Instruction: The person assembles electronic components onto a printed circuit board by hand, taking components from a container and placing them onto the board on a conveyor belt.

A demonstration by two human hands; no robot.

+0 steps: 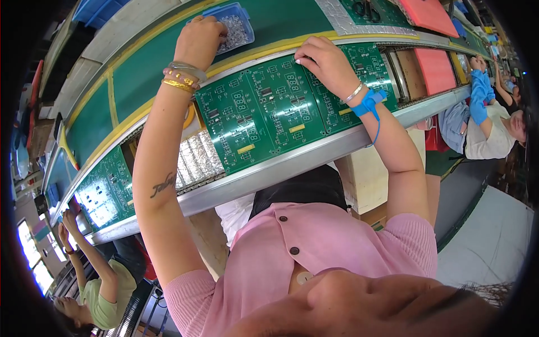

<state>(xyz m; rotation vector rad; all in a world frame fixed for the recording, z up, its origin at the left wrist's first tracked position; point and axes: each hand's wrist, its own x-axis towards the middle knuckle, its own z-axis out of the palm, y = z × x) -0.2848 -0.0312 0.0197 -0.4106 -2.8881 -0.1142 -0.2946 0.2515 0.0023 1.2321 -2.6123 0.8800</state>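
A green bench (281, 19) ran under the left hand (203, 36) and beyond the right hand (320, 56); a metal rail (281, 167) edged the side nearer the body. Boards (289, 109) lay below the right hand, its fingers nearly pinched, any hold unclear. The left hand's fingers curled into a bin (248, 28) of clear parts (234, 32) at its right, grip hidden.

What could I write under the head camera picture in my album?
Left hand at a blue bin of clear parts, right hand over green circuit boards.
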